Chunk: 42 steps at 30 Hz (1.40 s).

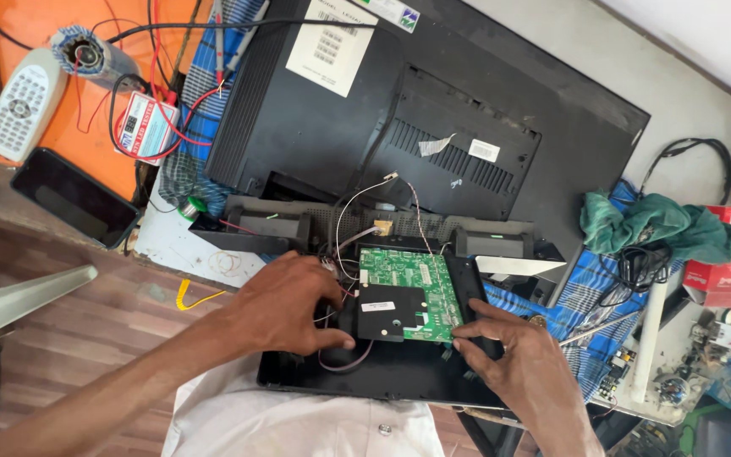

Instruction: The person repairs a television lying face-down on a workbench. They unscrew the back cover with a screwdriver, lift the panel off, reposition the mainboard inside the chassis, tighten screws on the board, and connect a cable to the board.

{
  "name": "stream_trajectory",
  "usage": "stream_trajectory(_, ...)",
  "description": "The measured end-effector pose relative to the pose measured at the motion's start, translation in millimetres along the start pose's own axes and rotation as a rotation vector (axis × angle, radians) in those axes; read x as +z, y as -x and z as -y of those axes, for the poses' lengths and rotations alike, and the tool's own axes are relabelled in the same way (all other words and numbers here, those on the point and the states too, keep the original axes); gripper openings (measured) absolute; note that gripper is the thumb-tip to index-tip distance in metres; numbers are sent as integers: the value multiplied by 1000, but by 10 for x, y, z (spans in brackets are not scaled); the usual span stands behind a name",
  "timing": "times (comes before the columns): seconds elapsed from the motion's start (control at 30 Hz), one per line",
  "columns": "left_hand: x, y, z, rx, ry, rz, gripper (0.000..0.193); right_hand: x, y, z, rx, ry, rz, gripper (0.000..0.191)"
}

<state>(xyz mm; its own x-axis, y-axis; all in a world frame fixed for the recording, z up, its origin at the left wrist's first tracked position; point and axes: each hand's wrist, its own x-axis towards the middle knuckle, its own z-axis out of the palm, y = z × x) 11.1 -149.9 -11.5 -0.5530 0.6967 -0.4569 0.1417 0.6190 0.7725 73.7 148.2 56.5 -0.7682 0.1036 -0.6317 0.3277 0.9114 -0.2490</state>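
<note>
Left hand (285,305): spread flat, fingertips pressing the black shield (382,309) on the green circuit board (408,283) — clasping nothing.
Right hand (509,351): fingertips pinching the board's near right edge.
Board: directly ahead, between both hands, long axis running away from the person; the left hand covers more of it.
Setting: board rests in a black tray (382,372) before an upturned monitor back (416,127).

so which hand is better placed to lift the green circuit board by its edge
Probably the right hand: its fingertips touch the green circuit board at its lower right edge. The left hand rests on the wires beside it.
</note>
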Motion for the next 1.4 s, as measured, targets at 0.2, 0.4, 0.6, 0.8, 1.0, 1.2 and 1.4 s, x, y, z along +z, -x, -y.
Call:
stream_trajectory(0.2, 133, -1, -27, 79, -63, -86, 48, -3, 9, 128, 280, -40, 102, 27)
stream_trajectory(0.4, 210, -37, 51, 161, -117, -14, 43, -22, -46, 214, 229, -6, 150, 24)
stream_trajectory(0.6, 162, -49, 30, 44, 3, -97, 63, 52, -39, 57, -54, -51, -20, 20)
stream_trajectory(0.8, 89, -104, -88, 278, 4, -97, 63, 35, -64, -120, -608, 13, -230, 30)
stream_trajectory(1.0, 258, -332, -300, 561, 143, -3, 67, -107, -84, -109, 161, -221, 278, 42)
stream_trajectory(1.2, 296, -481, -385, 534, 71, 197, 70, -113, -51, -163, -34, -274, 233, 44)
stream_trajectory(1.4, 306, -602, -518, 468, 178, 172, 59, -139, -13, -189, 79, -240, 265, 41)
